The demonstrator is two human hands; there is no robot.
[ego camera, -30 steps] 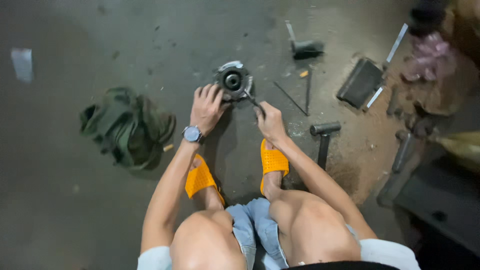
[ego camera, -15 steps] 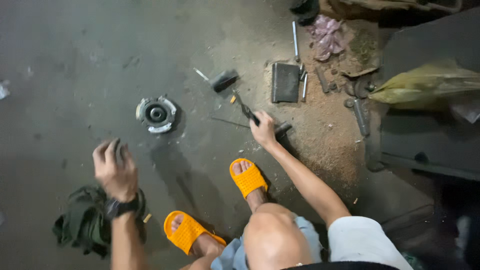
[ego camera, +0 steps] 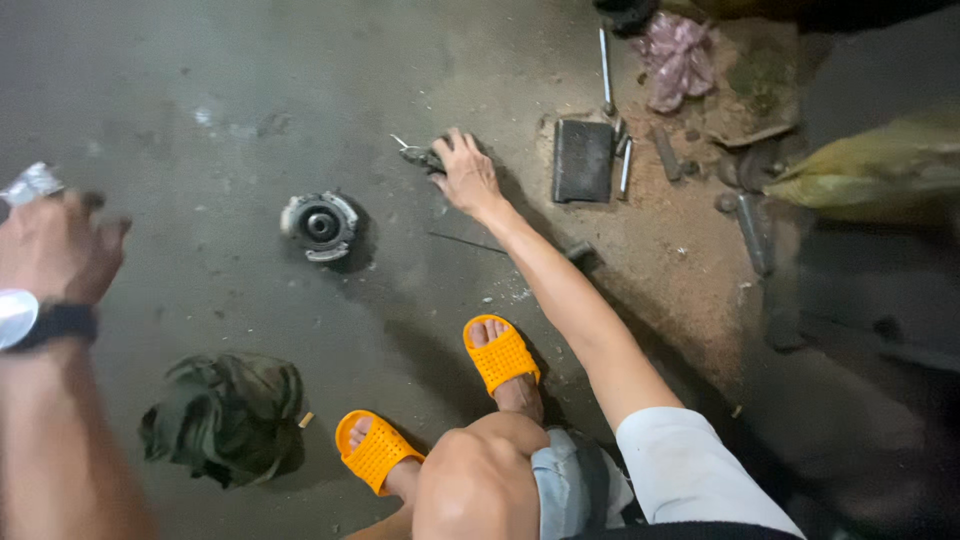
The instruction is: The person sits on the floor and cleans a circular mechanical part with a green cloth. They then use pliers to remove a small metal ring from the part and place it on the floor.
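Reaching out across the concrete floor (ego camera: 150, 80), the right hand (ego camera: 466, 178) is pressing down on a small dark tool (ego camera: 418, 155) lying at about twelve o'clock from the person's knees, fingers spread and curling over it. Whether it already has a firm grip is hard to tell; the palm is covering most of the tool, with only a thin metal tip showing at the hand's ten o'clock. Judging by this, a pick-up is under way, and closing the fingers round the tool's body looks like what the move calls for.

The left hand (ego camera: 55, 245), wearing a wristwatch (ego camera: 30, 318), is hovering at nine o'clock near the frame edge, fingers loosely bent and holding nothing that shows.

Between the two hands, the round metal bearing mount (ego camera: 320, 224) is sitting on the floor untouched, well apart from both. At the right hand's three o'clock a flat dark plate (ego camera: 583, 160) is lying beside some steel rods (ego camera: 605, 70). A crumpled green cloth (ego camera: 225, 418) is lying at seven o'clock, near the orange sandals (ego camera: 500, 352).
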